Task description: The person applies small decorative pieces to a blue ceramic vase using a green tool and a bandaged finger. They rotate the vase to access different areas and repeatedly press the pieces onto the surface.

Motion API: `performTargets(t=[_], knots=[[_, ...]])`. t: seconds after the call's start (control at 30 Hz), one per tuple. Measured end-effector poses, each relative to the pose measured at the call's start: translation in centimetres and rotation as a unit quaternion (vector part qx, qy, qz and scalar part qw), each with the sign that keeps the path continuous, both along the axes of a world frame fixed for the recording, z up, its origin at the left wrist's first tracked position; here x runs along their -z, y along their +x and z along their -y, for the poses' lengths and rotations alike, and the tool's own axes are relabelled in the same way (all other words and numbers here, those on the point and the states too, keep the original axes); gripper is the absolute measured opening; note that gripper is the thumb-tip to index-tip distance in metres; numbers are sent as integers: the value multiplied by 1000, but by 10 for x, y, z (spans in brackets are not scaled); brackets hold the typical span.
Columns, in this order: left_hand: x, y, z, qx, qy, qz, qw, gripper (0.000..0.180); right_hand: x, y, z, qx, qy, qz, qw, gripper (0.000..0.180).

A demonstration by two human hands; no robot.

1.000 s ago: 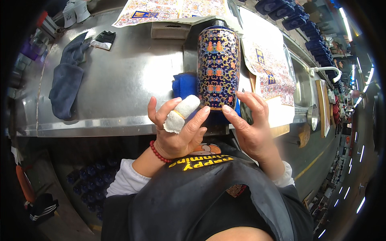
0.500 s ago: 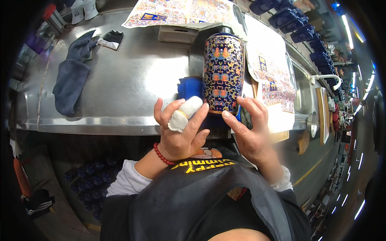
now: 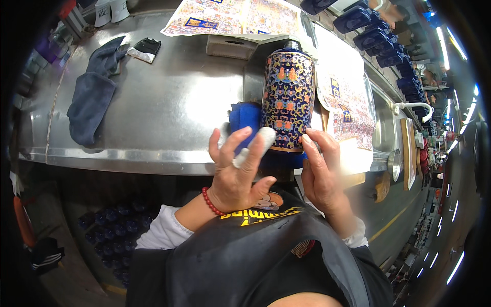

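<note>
A dark blue bottle [image 3: 288,97] with a dense multicolour floral pattern lies in front of me, its neck pointing away. My right hand [image 3: 322,166] is at its lower right edge, fingers stretched out and fingertips touching the patterned surface. To the left of the bottle's base, my left hand [image 3: 236,171] has its fingers spread and holds nothing. A white cloth finger cover [image 3: 265,140] sits on one of its fingers, close to the bottle's lower left edge. Beside and partly under the bottle is a blue cloth-like piece [image 3: 244,120].
Patterned decal sheets [image 3: 202,20] lie at the back, and another printed sheet [image 3: 348,110] at right. A dark cloth [image 3: 92,105] rests on the metal table [image 3: 169,102] at left. A white tap [image 3: 417,106] stands over a sink at right. Rows of blue bottles [image 3: 381,41] stand beyond.
My left hand has shifted right, bringing its covered finger closer to the bottle's lower edge. My right-hand fingers have drawn closer together at the bottle. The view has shifted slightly.
</note>
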State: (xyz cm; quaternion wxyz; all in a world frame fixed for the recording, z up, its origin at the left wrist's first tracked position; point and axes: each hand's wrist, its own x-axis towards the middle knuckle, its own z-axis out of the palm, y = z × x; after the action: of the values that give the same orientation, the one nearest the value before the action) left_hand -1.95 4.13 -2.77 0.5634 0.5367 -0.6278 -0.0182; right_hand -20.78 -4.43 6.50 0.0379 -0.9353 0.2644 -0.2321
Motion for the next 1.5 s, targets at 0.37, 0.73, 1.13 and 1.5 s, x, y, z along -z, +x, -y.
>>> performTargets(t=[0.37,0.73,1.13,1.5], knots=[[0,4,7,-7,15,27,1000,69,1,3,3,-5,-8,17,1000,65],[-16,10,16,-30,59,81,995,60,-1,3,3,1,-3,3,1000,64],[-19,17,21,-21,53,99,993,64,-11,8,12,10,-2,-1,1000,61],[-33,19,29,16,30,169,985,74,-17,13,27,19,14,-3,1000,65]])
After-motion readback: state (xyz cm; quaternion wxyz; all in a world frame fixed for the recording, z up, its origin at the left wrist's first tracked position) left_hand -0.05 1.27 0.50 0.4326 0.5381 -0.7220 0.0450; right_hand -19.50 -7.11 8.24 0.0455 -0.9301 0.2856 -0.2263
